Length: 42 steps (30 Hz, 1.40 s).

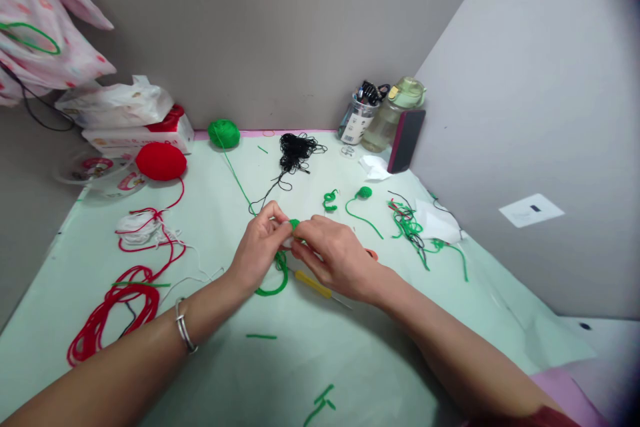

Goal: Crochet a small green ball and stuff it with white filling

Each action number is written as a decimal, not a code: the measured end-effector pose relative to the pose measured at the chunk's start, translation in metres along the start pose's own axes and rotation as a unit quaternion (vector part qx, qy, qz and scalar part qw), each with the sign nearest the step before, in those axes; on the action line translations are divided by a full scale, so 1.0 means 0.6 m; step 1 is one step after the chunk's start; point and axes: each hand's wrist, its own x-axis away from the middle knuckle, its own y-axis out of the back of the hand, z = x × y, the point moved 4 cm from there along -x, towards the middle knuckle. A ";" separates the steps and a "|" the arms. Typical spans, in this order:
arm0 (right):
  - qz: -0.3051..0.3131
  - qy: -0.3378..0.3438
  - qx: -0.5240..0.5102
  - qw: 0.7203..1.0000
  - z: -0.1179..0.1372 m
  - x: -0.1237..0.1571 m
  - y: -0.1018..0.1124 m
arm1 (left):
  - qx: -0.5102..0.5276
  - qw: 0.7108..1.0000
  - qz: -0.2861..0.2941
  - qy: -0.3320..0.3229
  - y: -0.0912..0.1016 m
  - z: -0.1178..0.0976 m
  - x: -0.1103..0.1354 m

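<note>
Fingers (pixel 273 208) of the left hand (pixel 256 248) and the right hand (pixel 333 250) press together, pinching a small green yarn piece (pixel 295 223) between them, held just beyond the yellow-handled tool (pixel 313 284) on the counter (pixel 270 373). Bright green, the piece is mostly covered, its shape hard to tell. Left of the tool curves a loop of green yarn (pixel 273 292); well beyond the tool lies tangled black yarn (pixel 296 152), and beyond it to the right, a round green ball (pixel 365 193) with a trailing strand.
</note>
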 end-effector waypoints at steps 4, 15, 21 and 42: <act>-0.064 0.009 0.023 0.998 -0.012 -0.001 -0.001 | 0.028 0.999 -0.009 0.028 -0.002 -0.002 0.003; -0.078 -0.223 -0.221 0.946 -0.042 -0.004 0.030 | 0.067 0.992 0.106 -0.010 -0.018 -0.005 0.018; -0.060 -0.218 -0.253 0.941 -0.034 -0.004 0.030 | 0.050 0.994 0.092 -0.020 -0.017 -0.011 0.017; -0.030 -0.243 -0.264 0.933 -0.009 0.000 0.012 | -0.140 0.984 -0.009 -0.106 0.001 -0.006 0.007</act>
